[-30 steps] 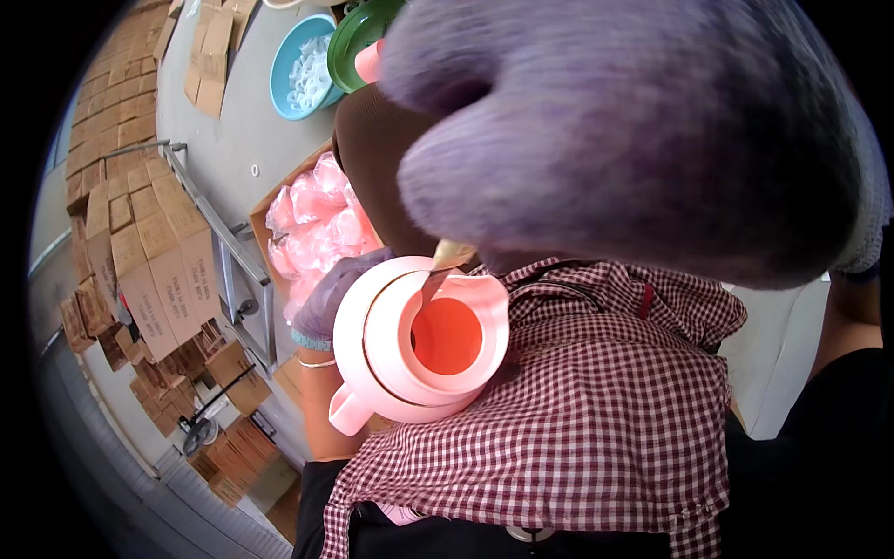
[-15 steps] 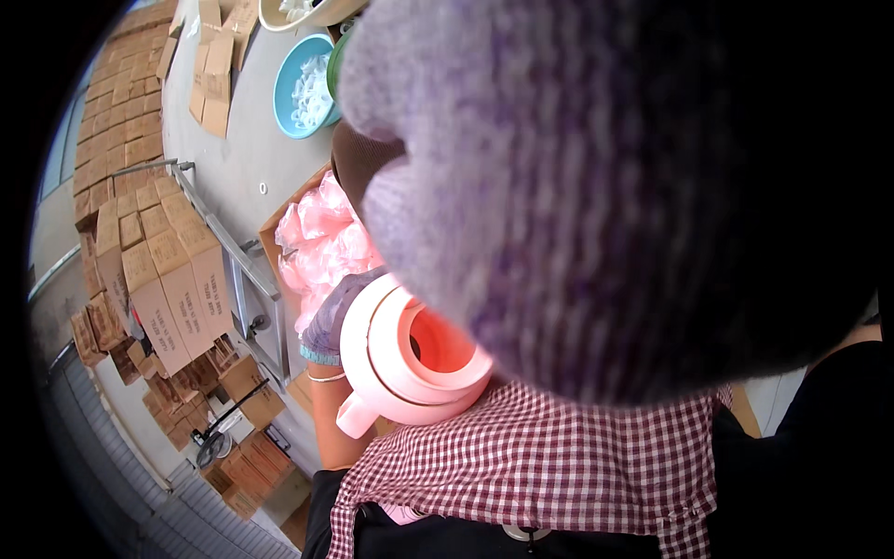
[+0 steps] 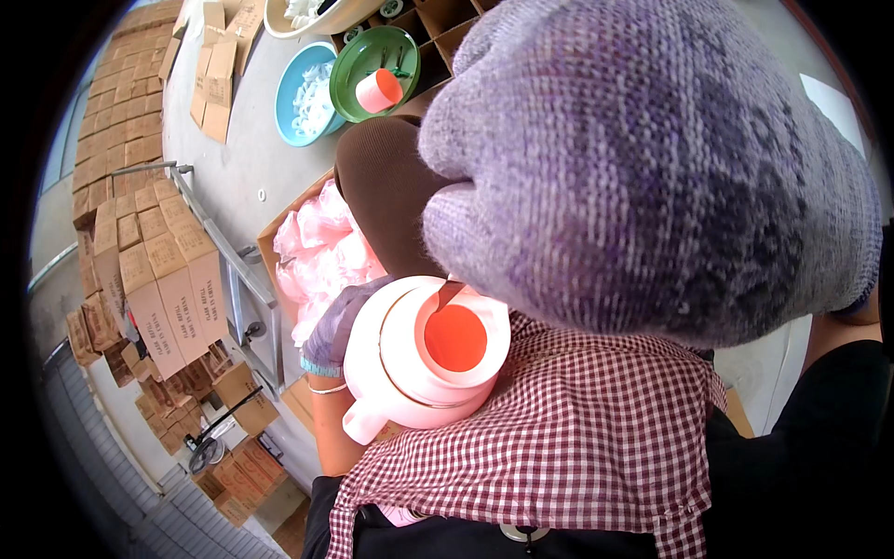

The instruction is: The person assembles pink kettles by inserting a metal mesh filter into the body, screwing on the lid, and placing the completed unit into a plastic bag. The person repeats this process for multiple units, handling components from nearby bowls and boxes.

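A pink jug (image 3: 408,349) with a round, open, orange-red mouth and a stub on its lower side rests at my lap. My left hand (image 3: 337,326), in a grey-purple knit glove, holds its left side; the fingers are partly hidden behind the jug. Close to the camera, my gloved right hand (image 3: 615,177) is curled closed above the jug's right side. From beneath it a thin, dark, pointed blade (image 3: 449,293) reaches the rim of the mouth. The handle of this blade is hidden by the glove. A checked apron (image 3: 549,429) covers my lap below the jug.
Left of my brown-covered knee (image 3: 382,186), a carton (image 3: 270,228) holds pink plastic-wrapped pieces. Beyond stand a green basin (image 3: 349,79) with an orange-red cup, a blue basin (image 3: 284,98) with white parts, and a partitioned carton (image 3: 447,19). A metal cart (image 3: 219,247) and stacked cartons (image 3: 168,289) are farther left.
My right hand has moved rightward and farther from the camera, uncovering the jug's mouth, the blade and the green basin. The jug has shifted slightly right, still in my left hand.
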`<state>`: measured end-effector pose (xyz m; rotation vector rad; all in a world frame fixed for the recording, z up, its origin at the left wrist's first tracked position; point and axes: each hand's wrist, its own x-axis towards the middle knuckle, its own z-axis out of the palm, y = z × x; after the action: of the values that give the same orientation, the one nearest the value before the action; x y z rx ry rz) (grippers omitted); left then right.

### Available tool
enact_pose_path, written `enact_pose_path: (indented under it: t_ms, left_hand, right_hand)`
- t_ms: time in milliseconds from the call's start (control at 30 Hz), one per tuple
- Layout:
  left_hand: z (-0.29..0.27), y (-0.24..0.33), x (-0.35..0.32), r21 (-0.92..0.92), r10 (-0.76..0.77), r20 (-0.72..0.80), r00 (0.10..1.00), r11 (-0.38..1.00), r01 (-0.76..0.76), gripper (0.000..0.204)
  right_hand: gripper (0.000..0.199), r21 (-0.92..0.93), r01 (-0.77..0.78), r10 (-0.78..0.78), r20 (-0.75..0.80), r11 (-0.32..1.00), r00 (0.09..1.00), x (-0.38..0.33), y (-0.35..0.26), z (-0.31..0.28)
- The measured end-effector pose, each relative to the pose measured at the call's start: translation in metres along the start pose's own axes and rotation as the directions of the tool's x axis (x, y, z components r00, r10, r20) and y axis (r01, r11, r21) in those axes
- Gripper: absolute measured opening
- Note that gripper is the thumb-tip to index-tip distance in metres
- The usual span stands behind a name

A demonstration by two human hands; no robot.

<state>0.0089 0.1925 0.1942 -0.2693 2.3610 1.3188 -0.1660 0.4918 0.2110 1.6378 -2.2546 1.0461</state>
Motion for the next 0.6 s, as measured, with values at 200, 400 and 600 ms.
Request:
enact_pose_path:
  t_ms: [200, 400, 600]
  left_hand:
    - [-0.003, -0.001, 0.009, 0.002, 0.008, 0.019, 1.000, 1.000, -0.008, 0.030]
    - [-0.002, 0.000, 0.013, 0.009, 0.005, 0.030, 1.000, 1.000, -0.006, 0.031]
    - [-0.004, -0.002, 0.019, 0.007, 0.010, 0.049, 0.999, 1.000, -0.011, 0.032]
  right_hand:
    - [0.018, -0.027, 0.016, -0.016, 0.008, 1.000, 1.000, -0.001, 0.002, -0.006]
    - [0.018, -0.046, 0.041, -0.041, 0.005, 0.998, 0.999, -0.002, 0.003, -0.012]
    - [0.017, -0.085, 0.057, -0.057, 0.006, 0.995, 0.998, -0.003, 0.005, -0.018]
